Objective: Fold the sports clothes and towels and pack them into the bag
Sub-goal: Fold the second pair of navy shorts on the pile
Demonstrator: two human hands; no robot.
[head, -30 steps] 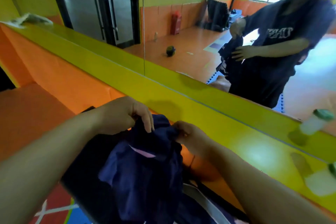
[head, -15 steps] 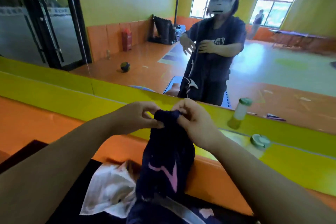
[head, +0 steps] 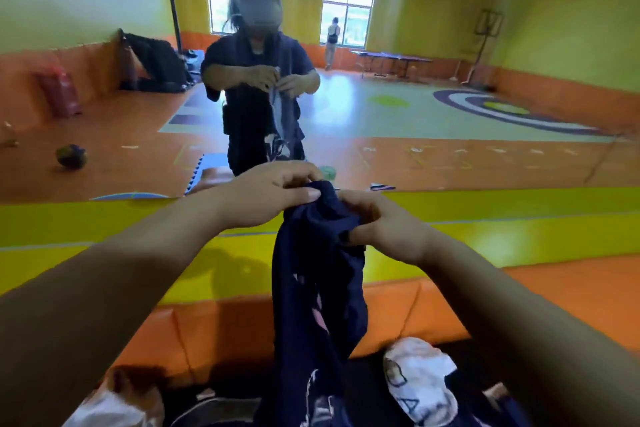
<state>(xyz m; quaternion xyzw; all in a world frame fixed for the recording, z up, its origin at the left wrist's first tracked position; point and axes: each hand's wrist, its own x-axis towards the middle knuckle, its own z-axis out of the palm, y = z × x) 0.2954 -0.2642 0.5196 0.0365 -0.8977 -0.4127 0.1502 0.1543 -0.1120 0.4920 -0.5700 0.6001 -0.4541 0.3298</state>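
A navy sports garment (head: 318,291) with pink and white markings hangs straight down in front of me. My left hand (head: 266,196) pinches its top edge from the left. My right hand (head: 381,225) grips the bunched fabric just to the right, close beside the left. Below, a white cloth with printed letters (head: 420,383) lies at the lower right, and another pale cloth (head: 114,402) lies at the lower left. Something dark (head: 221,406) lies between them under the hanging garment; I cannot tell whether it is the bag.
A padded orange and yellow ledge (head: 519,229) runs across in front of a wall mirror. The mirror (head: 415,114) reflects me, a gym floor, a dark ball (head: 71,156) and a far table. A green-capped bottle (head: 327,173) peeks out behind my hands.
Both hands have lifted the navy garment higher and brought its top edge together. My view has swung right and up, so the white cloth now lies at the lower right.
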